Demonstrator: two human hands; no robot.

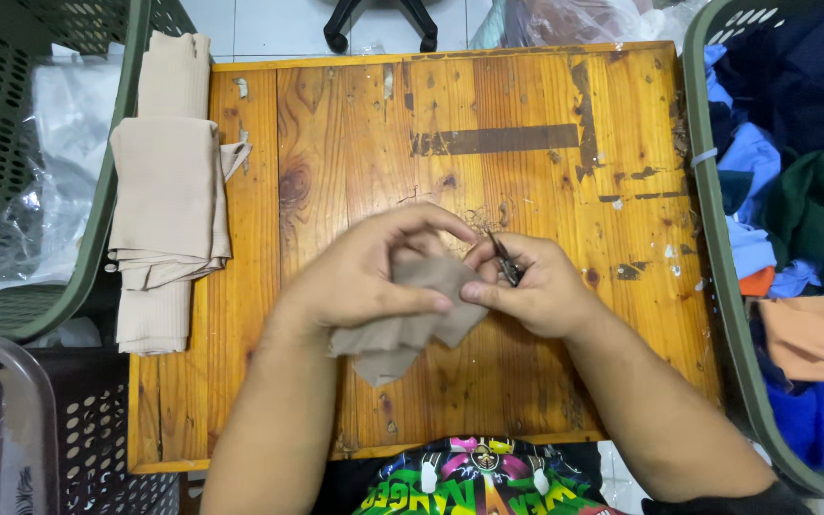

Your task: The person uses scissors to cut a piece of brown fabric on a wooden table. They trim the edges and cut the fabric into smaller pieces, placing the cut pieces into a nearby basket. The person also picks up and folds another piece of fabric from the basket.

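From the head camera, you look straight down on a wooden table with both your hands meeting over its near half.

Your left hand is curled shut around a small beige cloth, thumb pressed on top and fingers arched over its upper edge. The cloth is bunched between the two hands, and its lower folds hang loose just above the table, near your body.

Your right hand is closed too. Its thumb and forefinger pinch the right edge of the cloth, and the same hand grips small dark snips, whose thin blades point up and away from you, just beside your left fingertips. How far the blades are parted is too small to tell.

On the table's left edge lies a stack of folded beige cloths, well apart from your hands; part of it overhangs the edge. Left of it stands a green basket holding clear plastic bags. A dark basket sits at lower left. To the right, another green basket is full of mixed clothes in blue, green and orange. Chair legs show beyond the far edge.
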